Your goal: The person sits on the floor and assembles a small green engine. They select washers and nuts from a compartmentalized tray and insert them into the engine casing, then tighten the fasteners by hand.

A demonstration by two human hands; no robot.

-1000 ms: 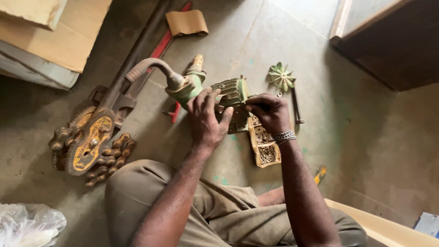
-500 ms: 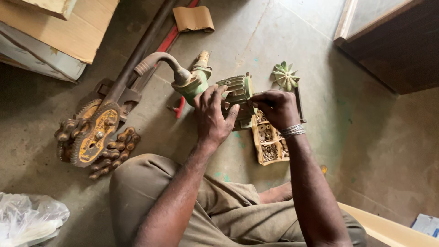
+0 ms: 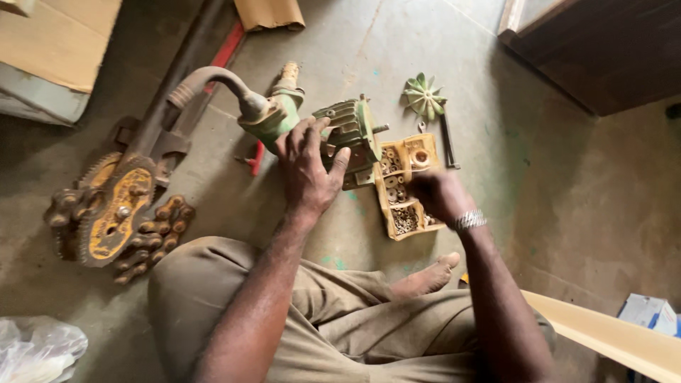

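Green motor (image 3: 351, 138) sits on the grey floor (image 3: 567, 213), right in front of your knees. Your left hand (image 3: 306, 170) lies on it with the fingers spread wide, holding it still by pressing down on its side. Your right hand (image 3: 434, 195) is over the yellow parts tray (image 3: 404, 186) just beside the motor. That hand is blurred, so I cannot tell if its fingers have picked up anything.

It looks like you are at the step of getting a small piece from the tray. The next move needs a careful pinch, because the bits are tiny and mixed together.

The motor is old and dirty, with ribs along its body and a thin shaft poking out. A curved pipe (image 3: 213, 79) joins its left end. A green fan (image 3: 424, 96) lies on the floor near the tray.
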